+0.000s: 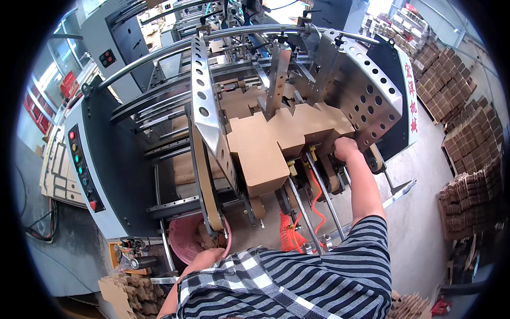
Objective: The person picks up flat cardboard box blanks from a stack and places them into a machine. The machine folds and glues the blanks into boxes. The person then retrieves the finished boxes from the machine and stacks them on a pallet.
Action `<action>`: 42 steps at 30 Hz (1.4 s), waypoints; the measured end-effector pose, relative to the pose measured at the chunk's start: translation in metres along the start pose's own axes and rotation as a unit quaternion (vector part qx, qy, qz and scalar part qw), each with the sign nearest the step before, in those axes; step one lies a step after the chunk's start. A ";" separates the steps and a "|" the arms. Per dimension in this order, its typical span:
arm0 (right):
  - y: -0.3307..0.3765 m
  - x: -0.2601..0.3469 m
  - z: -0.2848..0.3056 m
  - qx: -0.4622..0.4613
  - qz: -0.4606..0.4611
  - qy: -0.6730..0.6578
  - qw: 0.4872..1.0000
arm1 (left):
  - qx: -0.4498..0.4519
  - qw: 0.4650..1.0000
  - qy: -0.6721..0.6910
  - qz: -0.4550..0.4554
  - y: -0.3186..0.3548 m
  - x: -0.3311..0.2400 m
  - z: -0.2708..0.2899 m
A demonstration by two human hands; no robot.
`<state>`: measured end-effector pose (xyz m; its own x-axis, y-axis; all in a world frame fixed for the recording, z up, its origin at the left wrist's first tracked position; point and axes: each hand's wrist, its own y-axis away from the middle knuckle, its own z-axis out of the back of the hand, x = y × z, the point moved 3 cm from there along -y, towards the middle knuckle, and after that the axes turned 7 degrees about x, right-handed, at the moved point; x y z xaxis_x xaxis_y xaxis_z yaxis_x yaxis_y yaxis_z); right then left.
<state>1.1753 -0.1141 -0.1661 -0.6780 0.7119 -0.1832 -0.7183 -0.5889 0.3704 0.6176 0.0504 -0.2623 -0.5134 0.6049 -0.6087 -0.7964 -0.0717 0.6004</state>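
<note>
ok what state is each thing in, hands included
cardboard stack: piled between perforated plates
right hand: curled at the stack's near right edge
pink bucket: upright, cardboard scraps inside
left hand: at bucket's near rim, fingers partly hidden
orange hose: partly coiled
green buttons: look lit

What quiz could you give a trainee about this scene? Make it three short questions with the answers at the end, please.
1. Multiple choice: which hand is at the brown cardboard on the machine?
A) the left hand
B) the right hand
C) neither hand

2. True or false: the bin low down in the picture is green.

3. Fill in the blank: the row of coloured buttons sits on the ____ side of the machine in this view.

Key:
1. B.
2. False: the bin is pink, and the left hand is near it.
3. Left.
</note>
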 end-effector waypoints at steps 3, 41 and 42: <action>-0.001 0.002 0.001 -0.002 -0.006 0.004 1.000 | -0.029 0.999 -0.028 -0.001 -0.004 0.003 -0.001; 0.206 0.185 0.175 -0.390 0.340 -0.246 0.819 | -0.068 0.997 -0.032 0.007 0.006 0.007 -0.010; 0.214 0.198 0.177 -0.424 0.374 -0.259 0.784 | -0.084 0.996 -0.035 -0.011 0.003 0.011 -0.017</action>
<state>0.9150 -0.0312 0.0385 -0.9622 -0.0218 0.2716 -0.1454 -0.8021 -0.5793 0.6038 0.0431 -0.2761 -0.4767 0.6607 -0.5799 -0.8523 -0.1860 0.4888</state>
